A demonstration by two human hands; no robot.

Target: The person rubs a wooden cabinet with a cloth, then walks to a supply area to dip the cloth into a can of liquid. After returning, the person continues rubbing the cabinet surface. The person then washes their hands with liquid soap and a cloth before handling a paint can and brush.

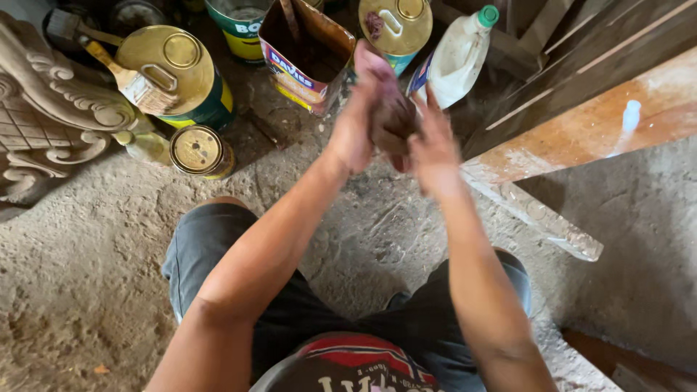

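Observation:
My left hand [357,120] and my right hand [434,149] are raised in front of me, pressed together around a dark brown lump, perhaps a stained rag [394,120]. Both palms squeeze it from either side, and the fingers are smeared with brown stain. Just beyond the hands stands an open rectangular can [305,54] with dark brown liquid inside and a stick in it. A white plastic bottle with a green cap [456,58] leans to the right of the hands.
Gold-lidded round cans [170,72] [201,151] [396,25] stand on the dusty concrete floor, a paintbrush [123,72] lying across one. Carved pale wood [43,109] is at left. Stained wooden planks [595,123] slope at right. My knees in dark shorts are below.

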